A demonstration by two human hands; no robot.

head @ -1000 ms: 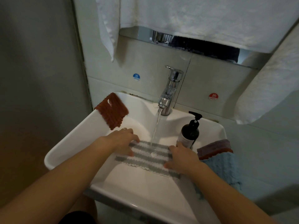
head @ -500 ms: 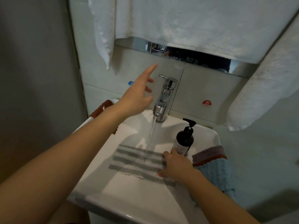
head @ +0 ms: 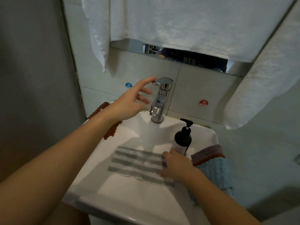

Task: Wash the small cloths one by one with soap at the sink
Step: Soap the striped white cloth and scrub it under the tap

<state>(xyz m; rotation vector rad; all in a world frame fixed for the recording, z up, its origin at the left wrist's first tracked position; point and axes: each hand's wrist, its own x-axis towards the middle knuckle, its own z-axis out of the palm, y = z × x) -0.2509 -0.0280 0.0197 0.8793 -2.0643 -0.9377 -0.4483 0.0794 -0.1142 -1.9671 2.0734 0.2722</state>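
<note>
My left hand (head: 129, 101) is open, index fingertip touching the faucet (head: 159, 98) lever at the sink's (head: 100, 161) back edge. My right hand (head: 176, 166) presses flat, fingers spread, on the striped cloth's (head: 138, 164) right end in the basin; soap bottle (head: 182, 140) just behind it, brown cloth (head: 112, 129) on left rim, blue cloth (head: 215, 172) on right rim.

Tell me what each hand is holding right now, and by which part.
Nothing is gripped. The right hand presses flat on the striped cloth's right end; the left hand's fingertip touches the faucet lever's tip.
</note>
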